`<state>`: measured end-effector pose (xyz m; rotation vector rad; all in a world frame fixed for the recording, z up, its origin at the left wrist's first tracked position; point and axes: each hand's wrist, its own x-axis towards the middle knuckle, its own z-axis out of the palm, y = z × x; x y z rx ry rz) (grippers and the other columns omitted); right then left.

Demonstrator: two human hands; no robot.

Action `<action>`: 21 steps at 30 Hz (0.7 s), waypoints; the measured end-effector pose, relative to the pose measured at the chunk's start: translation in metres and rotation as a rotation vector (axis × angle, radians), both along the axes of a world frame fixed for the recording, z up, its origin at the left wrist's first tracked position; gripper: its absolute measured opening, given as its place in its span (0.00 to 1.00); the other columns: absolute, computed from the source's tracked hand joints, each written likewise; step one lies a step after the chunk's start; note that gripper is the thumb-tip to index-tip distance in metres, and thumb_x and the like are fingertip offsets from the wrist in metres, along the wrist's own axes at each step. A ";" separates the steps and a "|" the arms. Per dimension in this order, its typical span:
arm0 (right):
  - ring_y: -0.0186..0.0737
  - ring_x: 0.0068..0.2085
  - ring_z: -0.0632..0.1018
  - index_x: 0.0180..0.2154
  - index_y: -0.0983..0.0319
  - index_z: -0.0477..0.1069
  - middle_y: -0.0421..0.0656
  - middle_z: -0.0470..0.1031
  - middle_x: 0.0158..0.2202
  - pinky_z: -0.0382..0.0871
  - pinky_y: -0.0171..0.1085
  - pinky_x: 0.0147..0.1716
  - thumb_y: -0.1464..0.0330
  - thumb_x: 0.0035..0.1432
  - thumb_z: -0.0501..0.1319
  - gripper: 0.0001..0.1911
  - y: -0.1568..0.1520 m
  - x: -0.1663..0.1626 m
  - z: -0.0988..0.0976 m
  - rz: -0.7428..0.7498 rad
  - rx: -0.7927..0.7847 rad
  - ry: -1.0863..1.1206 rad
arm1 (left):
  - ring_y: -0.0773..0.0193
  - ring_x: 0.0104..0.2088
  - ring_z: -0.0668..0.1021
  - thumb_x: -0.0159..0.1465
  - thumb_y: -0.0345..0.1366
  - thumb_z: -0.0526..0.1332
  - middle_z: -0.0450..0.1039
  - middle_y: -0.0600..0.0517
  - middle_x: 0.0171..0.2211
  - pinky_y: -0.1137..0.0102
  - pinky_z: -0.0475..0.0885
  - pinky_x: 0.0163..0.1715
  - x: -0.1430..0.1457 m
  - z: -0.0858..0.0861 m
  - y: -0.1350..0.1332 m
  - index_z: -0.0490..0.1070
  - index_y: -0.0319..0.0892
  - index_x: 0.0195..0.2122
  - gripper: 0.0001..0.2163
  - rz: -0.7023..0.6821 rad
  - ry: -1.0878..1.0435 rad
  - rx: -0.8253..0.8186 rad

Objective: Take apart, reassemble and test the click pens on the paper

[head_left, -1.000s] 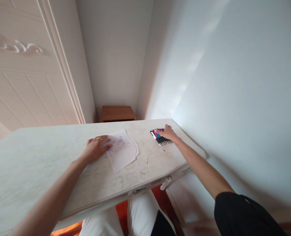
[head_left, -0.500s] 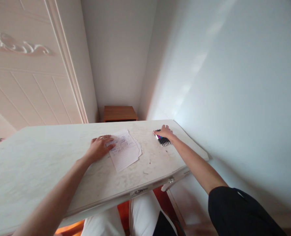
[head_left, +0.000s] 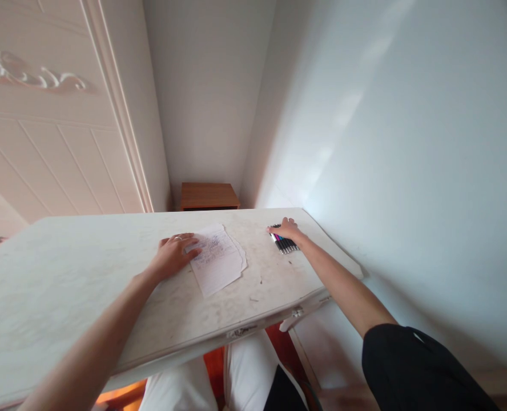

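Note:
My left hand (head_left: 172, 256) lies flat with fingers spread on the left edge of a torn sheet of written paper (head_left: 219, 261) on the white table (head_left: 65, 285). My right hand (head_left: 288, 229) rests palm down over a row of several coloured pens (head_left: 285, 244) near the table's far right corner, fingers stretched over their upper ends. The pens' dark lower ends show below the hand. Neither hand lifts anything.
A white wall runs close along the table's right side. A panelled white door stands at the left. A small brown wooden stand (head_left: 208, 196) sits in the corner behind the table. My legs in white trousers (head_left: 245, 377) are under the front edge.
My right hand has slid forward and left over the pens, covering more of their coloured ends. The view shifted slightly right. My left hand stays on the paper.

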<state>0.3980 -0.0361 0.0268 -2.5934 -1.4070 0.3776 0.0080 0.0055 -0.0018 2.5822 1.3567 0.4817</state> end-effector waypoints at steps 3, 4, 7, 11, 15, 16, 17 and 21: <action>0.62 0.60 0.63 0.56 0.64 0.59 0.60 0.56 0.61 0.63 0.51 0.54 0.40 0.43 0.60 0.48 0.000 -0.001 0.001 -0.002 -0.003 0.004 | 0.49 0.59 0.69 0.65 0.50 0.52 0.68 0.47 0.59 0.54 0.59 0.57 0.000 -0.001 0.001 0.74 0.49 0.51 0.20 -0.013 0.001 0.003; 0.62 0.60 0.63 0.56 0.64 0.59 0.59 0.56 0.61 0.63 0.51 0.54 0.40 0.43 0.60 0.47 0.000 -0.001 0.001 0.001 -0.001 0.008 | 0.49 0.59 0.69 0.65 0.49 0.51 0.68 0.47 0.59 0.54 0.59 0.57 -0.001 -0.001 0.001 0.74 0.48 0.51 0.20 -0.016 0.001 0.004; 0.62 0.60 0.63 0.55 0.64 0.60 0.58 0.57 0.61 0.63 0.51 0.54 0.40 0.43 0.60 0.46 -0.001 -0.003 0.001 0.005 0.009 0.013 | 0.50 0.59 0.69 0.65 0.49 0.52 0.69 0.47 0.59 0.54 0.59 0.57 -0.001 -0.001 0.001 0.75 0.50 0.50 0.19 -0.010 -0.012 0.007; 0.62 0.60 0.64 0.56 0.63 0.60 0.58 0.58 0.60 0.63 0.51 0.54 0.40 0.43 0.60 0.46 -0.001 -0.002 0.000 0.001 0.013 0.006 | 0.50 0.59 0.69 0.65 0.50 0.52 0.69 0.47 0.59 0.54 0.59 0.57 0.000 -0.001 0.001 0.75 0.50 0.50 0.19 -0.010 -0.013 0.000; 0.62 0.60 0.64 0.56 0.65 0.60 0.59 0.58 0.60 0.63 0.50 0.55 0.39 0.43 0.60 0.48 0.001 0.001 -0.001 0.002 -0.009 -0.014 | 0.50 0.60 0.68 0.65 0.50 0.51 0.68 0.47 0.60 0.54 0.59 0.57 0.000 0.000 0.001 0.74 0.48 0.51 0.21 -0.011 0.017 -0.008; 0.62 0.60 0.64 0.57 0.65 0.60 0.60 0.57 0.61 0.63 0.50 0.55 0.39 0.43 0.60 0.48 0.001 0.002 -0.001 0.002 -0.013 -0.021 | 0.50 0.60 0.68 0.65 0.50 0.51 0.68 0.47 0.59 0.55 0.59 0.58 0.000 0.000 0.000 0.74 0.49 0.51 0.21 -0.009 0.020 -0.007; 0.62 0.60 0.64 0.57 0.66 0.59 0.61 0.56 0.61 0.62 0.50 0.55 0.38 0.43 0.59 0.49 0.001 0.003 -0.002 0.002 -0.016 -0.026 | 0.51 0.60 0.68 0.65 0.50 0.51 0.68 0.47 0.59 0.55 0.59 0.58 0.000 0.001 0.000 0.74 0.50 0.51 0.20 -0.007 0.020 -0.006; 0.62 0.61 0.63 0.57 0.67 0.59 0.61 0.55 0.62 0.62 0.49 0.56 0.37 0.45 0.57 0.50 0.000 0.004 -0.002 0.010 -0.013 -0.023 | 0.51 0.59 0.69 0.65 0.50 0.52 0.69 0.48 0.59 0.55 0.59 0.58 0.000 0.001 0.000 0.74 0.50 0.51 0.20 -0.007 0.011 0.000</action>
